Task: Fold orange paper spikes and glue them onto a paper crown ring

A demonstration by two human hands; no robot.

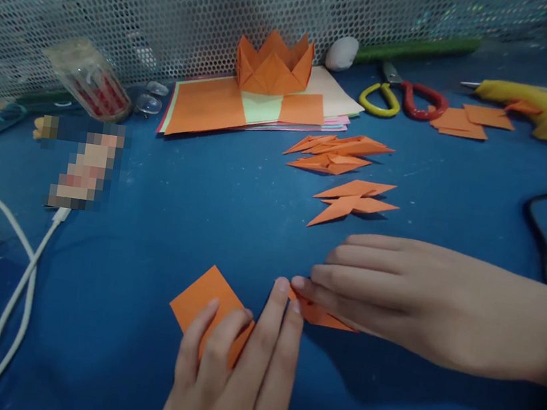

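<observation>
**Orange paper sheet, pressed at 6 o'clock on the desk**

Item: orange paper sheet (pixel 203 297), lying flat on the blue desk (pixel 151 216) at 6 o'clock of the view. Its bare part is a diamond with one corner pointing to 12 o'clock. A narrow folded orange strip (pixel 326 318) lies just beside it. The strip's long axis runs 9 to 3 o'clock and its tip points to about 4 o'clock. Fingers cover the gap, so I cannot tell whether sheet and strip are one piece.

Left hand (pixel 236 368): enters from 6 o'clock, back up. Two fingers are stretched toward 12 o'clock, the others bent, all pressing down on the sheet and gripping nothing.

Right hand (pixel 421 305): enters from 3 o'clock, palm down. Its fingers are straight, close together and pointing to 9 o'clock, resting on the strip, tips touching the left fingertips. The thumb is hidden, so I cannot tell whether it pinches the strip.

Nearby:
- Folded orange points (pixel 338 154), and a second group (pixel 354 202), at 1 o'clock.
- Orange paper crown (pixel 274 64) on a stack of coloured sheets (pixel 205 109), at 12 o'clock.
- Scissors (pixel 403 100) and yellow glue gun (pixel 533 105), at 2 o'clock.
- White cable (pixel 13 305), at 8 o'clock.
</observation>
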